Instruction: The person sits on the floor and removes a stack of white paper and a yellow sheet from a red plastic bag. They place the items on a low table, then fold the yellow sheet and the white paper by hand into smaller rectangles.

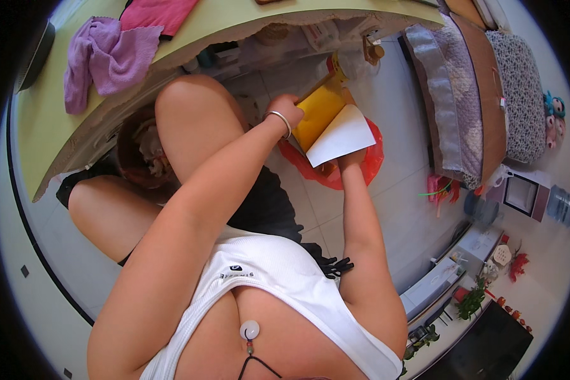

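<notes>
My left hand [286,113], with a bangle at the wrist, grips the left edge of a glossy yellow sheet [315,114]. A white sheet [344,136], perhaps the folded-over back of the yellow one, slants across its lower right. My right hand [353,158] reaches in under the white part, and its fingers are hidden there. Around and below the sheets is a red plastic bag [375,152], open at the top. Some brownish contents show in it near my right hand, too small to name.
A pale green table [50,126] curves across the upper left, bearing a purple cloth [111,57] and a pink cloth [155,16]. Beneath it stands a brown bin [130,152] with crumpled waste. Clear containers [358,66] sit beyond the bag. Bedding [453,95] lies right.
</notes>
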Tool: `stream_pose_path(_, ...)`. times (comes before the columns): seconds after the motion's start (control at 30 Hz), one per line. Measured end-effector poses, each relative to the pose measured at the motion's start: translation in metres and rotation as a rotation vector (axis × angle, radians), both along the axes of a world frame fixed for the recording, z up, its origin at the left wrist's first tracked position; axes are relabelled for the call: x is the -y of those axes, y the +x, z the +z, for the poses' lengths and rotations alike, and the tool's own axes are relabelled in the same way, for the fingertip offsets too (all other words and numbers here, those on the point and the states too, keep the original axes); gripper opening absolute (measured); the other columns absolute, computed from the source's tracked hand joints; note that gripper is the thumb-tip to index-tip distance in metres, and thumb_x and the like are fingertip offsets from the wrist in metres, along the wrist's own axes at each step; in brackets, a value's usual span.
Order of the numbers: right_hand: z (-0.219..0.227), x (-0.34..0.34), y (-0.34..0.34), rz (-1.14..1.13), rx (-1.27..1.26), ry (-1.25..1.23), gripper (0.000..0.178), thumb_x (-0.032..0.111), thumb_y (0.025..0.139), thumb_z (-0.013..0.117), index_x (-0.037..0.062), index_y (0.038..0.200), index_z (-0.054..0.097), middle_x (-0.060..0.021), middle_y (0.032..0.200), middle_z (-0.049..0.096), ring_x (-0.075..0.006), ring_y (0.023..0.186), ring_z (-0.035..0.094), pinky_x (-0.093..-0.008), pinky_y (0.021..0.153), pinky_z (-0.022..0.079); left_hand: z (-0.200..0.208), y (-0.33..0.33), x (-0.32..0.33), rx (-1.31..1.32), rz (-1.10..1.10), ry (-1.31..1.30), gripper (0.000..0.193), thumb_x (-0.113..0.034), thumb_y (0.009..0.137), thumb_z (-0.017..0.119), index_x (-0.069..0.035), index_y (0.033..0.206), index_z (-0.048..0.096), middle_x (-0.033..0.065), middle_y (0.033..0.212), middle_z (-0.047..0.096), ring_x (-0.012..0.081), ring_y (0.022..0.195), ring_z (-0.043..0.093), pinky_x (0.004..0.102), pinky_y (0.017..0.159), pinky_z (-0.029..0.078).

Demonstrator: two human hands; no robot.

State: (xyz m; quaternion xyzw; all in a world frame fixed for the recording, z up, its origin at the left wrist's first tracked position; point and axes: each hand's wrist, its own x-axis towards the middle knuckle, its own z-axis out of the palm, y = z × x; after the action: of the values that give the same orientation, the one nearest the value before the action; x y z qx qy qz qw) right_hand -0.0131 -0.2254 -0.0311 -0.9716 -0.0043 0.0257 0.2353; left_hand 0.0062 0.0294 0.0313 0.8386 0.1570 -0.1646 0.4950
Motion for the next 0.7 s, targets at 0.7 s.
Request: stream_pose_path(0.7,-0.005,0.022,-0.104,-0.603,-0.407,0.672,0.014,0.003,0.087,0.057,-0.0013,0.101,0.058,-0.0100,0.089,0.062,-0.0187,0.076,0.062,-0.0295,0.055,0.054,-0.052,0.007,0.002,-0.164,-0.077,0.119,0.040,-0.013,0.076,0.062,-0.002,0.114,0.064,0.0176,0.109,0.068,0.0342,0.099,0.065,0.0379,0.083,0.050)
